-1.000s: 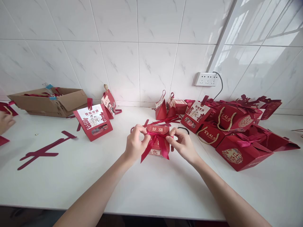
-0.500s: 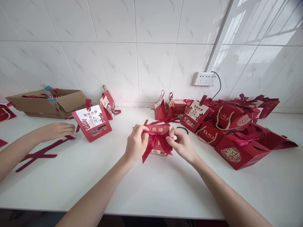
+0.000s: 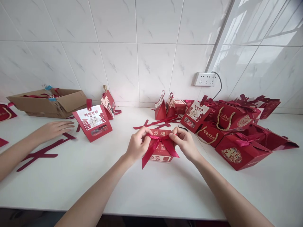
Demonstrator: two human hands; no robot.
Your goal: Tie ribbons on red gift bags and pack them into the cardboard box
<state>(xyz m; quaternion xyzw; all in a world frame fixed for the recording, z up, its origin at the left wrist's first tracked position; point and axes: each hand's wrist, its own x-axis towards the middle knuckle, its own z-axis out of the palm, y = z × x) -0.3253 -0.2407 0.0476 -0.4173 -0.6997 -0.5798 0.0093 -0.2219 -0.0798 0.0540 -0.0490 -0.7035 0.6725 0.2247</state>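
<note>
A small red gift box [image 3: 157,151] with cream lettering sits on the white table in front of me. Across its top runs a shiny red ribbon [image 3: 155,148], tied in a bow with two tails hanging over the near side. My left hand [image 3: 139,142] pinches the bow's left loop between thumb and fingers. On the other side, my right hand [image 3: 185,142] pinches the right loop. Both hands are at the box's upper edges and cover parts of the loops.
Another person's hand [image 3: 54,129] rests over dark red ribbon strips [image 3: 44,151] at left. Nearby stand a red box with a window [image 3: 93,124] and a cardboard box [image 3: 47,107]. Red gift boxes [image 3: 241,151] crowd the right, below a socket strip [image 3: 204,79]. Loose ribbons [image 3: 163,121] lie behind my box.
The gift box has come slightly nearer and shows more of its front. My hands moved slightly down and apart with the bow loops. The other person's hand shifted slightly.
</note>
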